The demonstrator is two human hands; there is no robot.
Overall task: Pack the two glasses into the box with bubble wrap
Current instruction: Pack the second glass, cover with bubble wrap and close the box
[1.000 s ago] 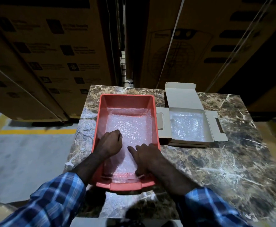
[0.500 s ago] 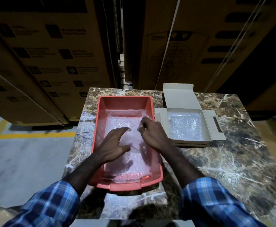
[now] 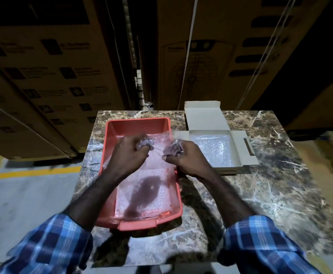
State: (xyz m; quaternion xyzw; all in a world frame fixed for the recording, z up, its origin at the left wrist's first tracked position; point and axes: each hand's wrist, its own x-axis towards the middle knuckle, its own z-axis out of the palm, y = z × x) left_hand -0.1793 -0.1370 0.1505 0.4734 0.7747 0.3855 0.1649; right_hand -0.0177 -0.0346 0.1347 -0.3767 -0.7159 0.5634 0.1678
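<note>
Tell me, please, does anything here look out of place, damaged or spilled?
Nothing stands out. Both hands, left hand and right hand, grip a bubble wrap sheet above the red tray. The white box lies open beside it, already lined with wrap. No glasses are visible in this view.

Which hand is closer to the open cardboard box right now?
The right hand. It grips bubble wrap just beside the box's near-left flap. The left hand holds the same sheet over the red tray, farther away.
</note>
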